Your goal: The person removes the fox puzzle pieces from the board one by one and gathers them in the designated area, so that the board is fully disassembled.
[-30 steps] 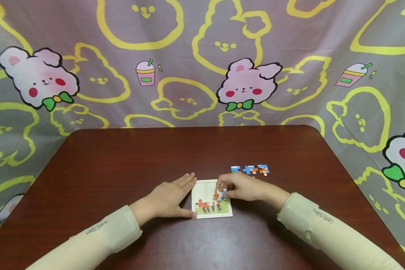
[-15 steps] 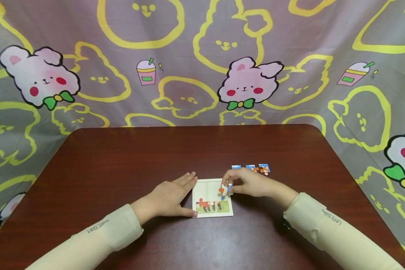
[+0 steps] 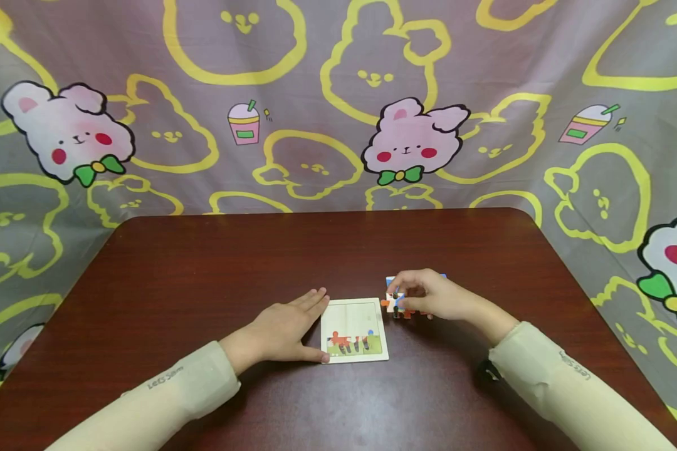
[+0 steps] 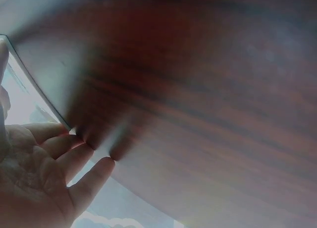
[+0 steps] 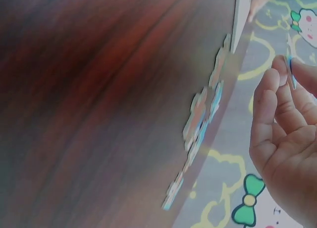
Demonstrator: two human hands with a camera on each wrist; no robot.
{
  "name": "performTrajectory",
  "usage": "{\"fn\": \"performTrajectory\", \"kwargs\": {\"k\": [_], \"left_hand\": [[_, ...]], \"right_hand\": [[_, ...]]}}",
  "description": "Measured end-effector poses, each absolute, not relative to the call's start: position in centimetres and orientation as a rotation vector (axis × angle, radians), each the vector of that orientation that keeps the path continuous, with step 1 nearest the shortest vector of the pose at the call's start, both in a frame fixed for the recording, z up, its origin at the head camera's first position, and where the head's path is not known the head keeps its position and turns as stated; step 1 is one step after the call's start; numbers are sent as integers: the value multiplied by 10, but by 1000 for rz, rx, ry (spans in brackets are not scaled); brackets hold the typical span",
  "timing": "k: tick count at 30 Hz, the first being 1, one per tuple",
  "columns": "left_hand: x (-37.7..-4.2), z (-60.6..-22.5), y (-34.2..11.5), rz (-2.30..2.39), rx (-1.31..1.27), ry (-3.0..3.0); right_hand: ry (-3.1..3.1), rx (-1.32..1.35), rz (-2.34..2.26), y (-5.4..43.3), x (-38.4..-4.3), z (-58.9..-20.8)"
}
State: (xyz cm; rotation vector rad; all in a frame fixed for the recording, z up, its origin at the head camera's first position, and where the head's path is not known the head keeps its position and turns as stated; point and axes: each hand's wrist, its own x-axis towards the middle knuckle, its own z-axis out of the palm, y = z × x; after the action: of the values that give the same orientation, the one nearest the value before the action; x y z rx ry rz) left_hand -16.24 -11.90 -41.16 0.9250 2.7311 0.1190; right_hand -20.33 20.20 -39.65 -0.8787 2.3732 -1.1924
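A white-rimmed puzzle tray lies on the table, its bottom row filled with pieces showing striped legs on grass. The tray's upper part shows bare board. My left hand rests along the tray's left edge, fingers straight and spread. Between thumb and fingers, my right hand pinches a puzzle piece with white, orange and blue print. It hovers right of the tray, above the loose puzzle pieces, which it partly hides in the head view. The right wrist view shows the held piece edge-on.
The dark reddish-brown table has rounded far corners. A patterned curtain with cartoon rabbits and drinks hangs behind it and along both sides.
My right hand has moved the pinched piece rightward and back, from over the tray to above the loose pieces. My left hand has stayed at the tray's left edge.
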Motion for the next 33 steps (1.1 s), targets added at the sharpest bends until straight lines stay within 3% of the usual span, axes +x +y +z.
{"fn": "performTrajectory", "kwargs": {"k": [19, 33], "left_hand": [[-162, -411, -119, 125, 912, 2724], [-162, -410, -118, 134, 937, 2726]], "right_hand": [[2472, -714, -1255, 258, -205, -396], [2544, -762, -1234, 288, -204, -401]]}}
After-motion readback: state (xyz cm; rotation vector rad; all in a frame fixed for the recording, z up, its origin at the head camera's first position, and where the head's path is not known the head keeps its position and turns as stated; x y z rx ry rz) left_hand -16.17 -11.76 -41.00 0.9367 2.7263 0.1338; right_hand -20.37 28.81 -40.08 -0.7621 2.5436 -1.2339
